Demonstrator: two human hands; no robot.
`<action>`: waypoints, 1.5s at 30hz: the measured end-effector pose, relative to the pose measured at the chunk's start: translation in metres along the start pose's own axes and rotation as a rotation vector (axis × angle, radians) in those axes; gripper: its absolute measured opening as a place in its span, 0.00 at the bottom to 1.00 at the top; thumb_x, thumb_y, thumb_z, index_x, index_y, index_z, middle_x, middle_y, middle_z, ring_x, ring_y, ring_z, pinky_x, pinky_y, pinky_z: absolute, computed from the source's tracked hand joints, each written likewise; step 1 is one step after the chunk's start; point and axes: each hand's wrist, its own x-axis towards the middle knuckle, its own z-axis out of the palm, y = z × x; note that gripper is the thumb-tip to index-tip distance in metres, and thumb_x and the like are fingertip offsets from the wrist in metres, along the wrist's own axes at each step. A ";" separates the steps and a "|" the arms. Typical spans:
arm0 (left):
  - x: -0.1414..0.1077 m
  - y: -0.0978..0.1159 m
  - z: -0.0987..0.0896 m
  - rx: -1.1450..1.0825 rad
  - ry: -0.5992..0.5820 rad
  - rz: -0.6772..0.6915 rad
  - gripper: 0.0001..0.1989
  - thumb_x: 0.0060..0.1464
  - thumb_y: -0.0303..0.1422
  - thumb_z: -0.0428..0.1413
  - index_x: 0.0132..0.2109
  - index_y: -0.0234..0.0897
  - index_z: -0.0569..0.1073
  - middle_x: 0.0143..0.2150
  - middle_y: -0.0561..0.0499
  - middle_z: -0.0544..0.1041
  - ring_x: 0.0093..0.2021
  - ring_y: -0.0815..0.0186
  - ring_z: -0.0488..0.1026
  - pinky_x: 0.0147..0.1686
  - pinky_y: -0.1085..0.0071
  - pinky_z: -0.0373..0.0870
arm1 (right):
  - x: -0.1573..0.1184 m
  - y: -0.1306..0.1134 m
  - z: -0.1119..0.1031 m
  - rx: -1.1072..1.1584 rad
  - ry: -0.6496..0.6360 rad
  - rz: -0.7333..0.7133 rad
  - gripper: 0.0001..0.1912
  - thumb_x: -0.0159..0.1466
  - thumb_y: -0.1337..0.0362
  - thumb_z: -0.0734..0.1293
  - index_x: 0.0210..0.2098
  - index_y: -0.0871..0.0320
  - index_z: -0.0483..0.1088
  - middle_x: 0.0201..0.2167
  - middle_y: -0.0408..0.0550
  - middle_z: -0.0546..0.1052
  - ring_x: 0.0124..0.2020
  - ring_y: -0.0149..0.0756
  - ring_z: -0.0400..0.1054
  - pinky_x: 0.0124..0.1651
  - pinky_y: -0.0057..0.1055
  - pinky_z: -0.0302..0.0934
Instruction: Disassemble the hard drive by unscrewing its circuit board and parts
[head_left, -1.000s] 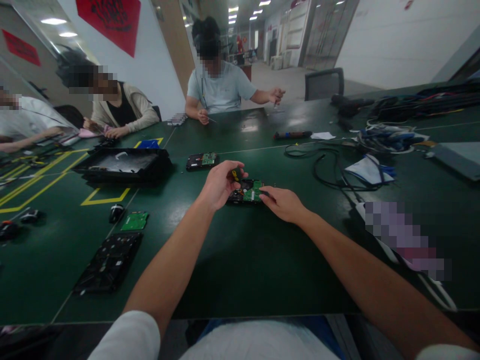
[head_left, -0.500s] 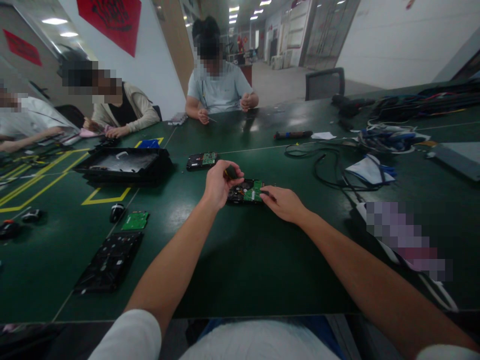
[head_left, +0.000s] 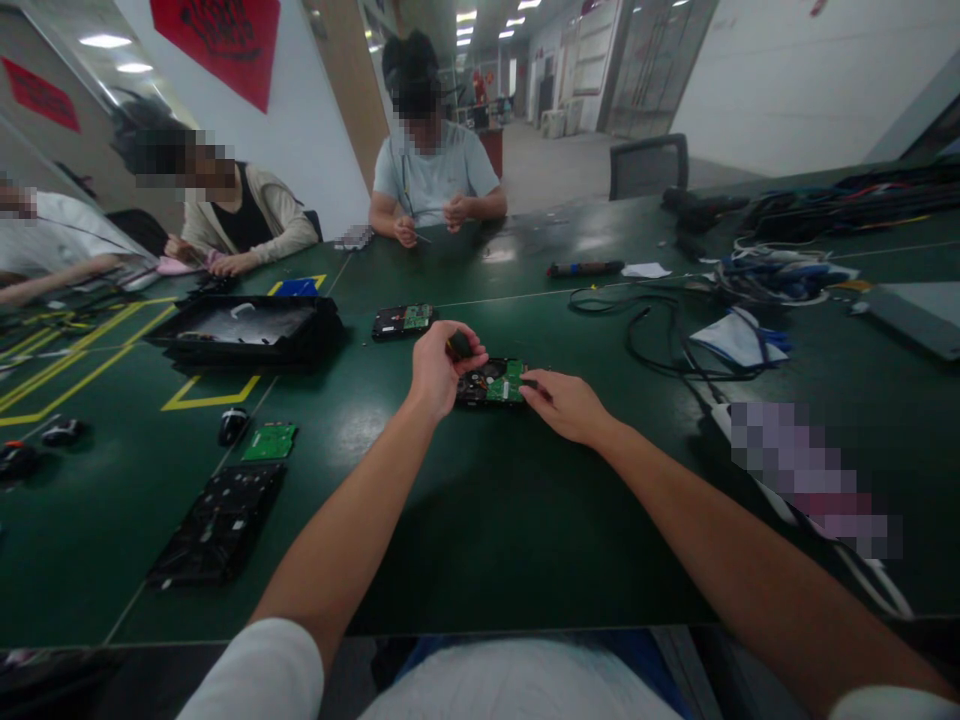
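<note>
My left hand (head_left: 435, 372) is clenched around the dark handle of a small screwdriver (head_left: 459, 346), held upright over the near left corner of the hard drive (head_left: 491, 383), which lies flat on the green table (head_left: 480, 520) in front of me with its green circuit board facing up. My right hand (head_left: 566, 405) rests on the table with its fingertips (head_left: 529, 385) pressed against the drive's right edge, fingers loosely curled and gripping nothing. Farther off to the left lies a second drive (head_left: 405, 321) beside a black tray (head_left: 247, 332), and a loose circuit board (head_left: 270, 441) sits near left.
</note>
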 end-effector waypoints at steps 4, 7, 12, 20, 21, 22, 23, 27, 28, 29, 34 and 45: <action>0.002 0.005 -0.004 0.095 -0.040 0.018 0.11 0.50 0.41 0.57 0.31 0.37 0.76 0.32 0.48 0.76 0.35 0.65 0.76 0.20 0.78 0.63 | 0.001 0.005 0.000 0.056 0.138 0.010 0.19 0.74 0.62 0.59 0.57 0.60 0.75 0.46 0.56 0.81 0.45 0.44 0.74 0.50 0.39 0.67; 0.001 0.008 -0.006 0.207 -0.058 0.056 0.11 0.49 0.41 0.58 0.31 0.38 0.80 0.34 0.47 0.77 0.34 0.65 0.74 0.18 0.76 0.56 | 0.002 0.013 0.002 0.082 0.298 0.022 0.20 0.68 0.72 0.59 0.53 0.60 0.77 0.51 0.60 0.77 0.49 0.45 0.74 0.54 0.43 0.69; -0.003 0.010 -0.004 0.263 -0.101 0.065 0.13 0.51 0.42 0.58 0.33 0.38 0.82 0.34 0.46 0.77 0.35 0.63 0.73 0.19 0.75 0.57 | 0.001 0.018 0.004 0.098 0.373 0.044 0.25 0.60 0.79 0.57 0.49 0.58 0.78 0.52 0.57 0.76 0.53 0.45 0.74 0.58 0.45 0.70; -0.005 0.009 -0.002 0.254 -0.100 0.062 0.12 0.53 0.41 0.58 0.34 0.39 0.81 0.34 0.46 0.76 0.36 0.62 0.74 0.20 0.75 0.57 | -0.002 0.009 -0.003 0.038 0.317 0.110 0.22 0.60 0.78 0.57 0.39 0.53 0.78 0.56 0.49 0.79 0.52 0.44 0.75 0.53 0.43 0.70; -0.005 0.009 -0.002 0.250 -0.092 0.065 0.12 0.53 0.41 0.58 0.35 0.38 0.81 0.35 0.47 0.76 0.36 0.62 0.74 0.20 0.75 0.58 | -0.002 0.010 -0.003 0.048 0.328 0.104 0.21 0.60 0.78 0.57 0.38 0.53 0.78 0.55 0.49 0.80 0.53 0.45 0.75 0.53 0.43 0.70; -0.006 0.010 -0.001 0.249 -0.082 0.068 0.11 0.54 0.40 0.57 0.35 0.38 0.81 0.35 0.47 0.76 0.36 0.63 0.73 0.20 0.75 0.58 | -0.002 0.011 -0.003 0.062 0.343 0.101 0.20 0.60 0.78 0.57 0.37 0.54 0.77 0.54 0.50 0.80 0.53 0.45 0.75 0.53 0.43 0.70; -0.007 0.011 0.000 0.255 -0.072 0.075 0.11 0.54 0.39 0.57 0.36 0.38 0.80 0.36 0.47 0.76 0.36 0.63 0.73 0.20 0.75 0.59 | -0.001 0.012 -0.002 0.076 0.359 0.098 0.19 0.60 0.78 0.57 0.36 0.54 0.76 0.52 0.51 0.81 0.53 0.46 0.75 0.53 0.44 0.70; -0.011 0.014 0.004 0.328 -0.043 0.142 0.06 0.53 0.33 0.59 0.37 0.38 0.79 0.36 0.50 0.74 0.33 0.66 0.70 0.21 0.75 0.64 | 0.001 0.014 0.001 0.134 0.383 0.092 0.17 0.63 0.75 0.58 0.41 0.55 0.76 0.45 0.55 0.81 0.46 0.44 0.77 0.51 0.42 0.71; -0.012 0.015 0.005 0.345 -0.040 0.164 0.05 0.53 0.33 0.59 0.37 0.39 0.78 0.35 0.51 0.73 0.32 0.67 0.70 0.21 0.76 0.64 | 0.002 0.013 0.001 0.149 0.382 0.092 0.16 0.64 0.73 0.58 0.44 0.56 0.75 0.45 0.56 0.81 0.44 0.44 0.77 0.51 0.42 0.71; -0.013 0.016 0.006 0.356 -0.039 0.181 0.04 0.53 0.32 0.59 0.37 0.39 0.78 0.34 0.51 0.73 0.31 0.67 0.69 0.20 0.76 0.65 | 0.002 0.013 0.001 0.160 0.385 0.095 0.15 0.66 0.71 0.59 0.46 0.57 0.75 0.46 0.57 0.81 0.44 0.44 0.77 0.51 0.41 0.71; -0.015 0.019 0.006 0.271 -0.113 0.123 0.06 0.51 0.33 0.61 0.38 0.39 0.76 0.35 0.50 0.77 0.34 0.65 0.74 0.20 0.77 0.65 | 0.002 0.008 -0.001 0.196 0.381 0.167 0.17 0.74 0.59 0.60 0.56 0.57 0.72 0.45 0.54 0.83 0.39 0.43 0.80 0.51 0.43 0.72; -0.012 0.018 0.006 0.103 -0.107 0.061 0.06 0.50 0.34 0.60 0.35 0.37 0.76 0.37 0.47 0.79 0.41 0.62 0.77 0.29 0.72 0.78 | -0.003 0.007 -0.008 0.242 0.414 0.262 0.23 0.68 0.71 0.58 0.59 0.55 0.70 0.59 0.53 0.81 0.25 0.32 0.77 0.41 0.40 0.75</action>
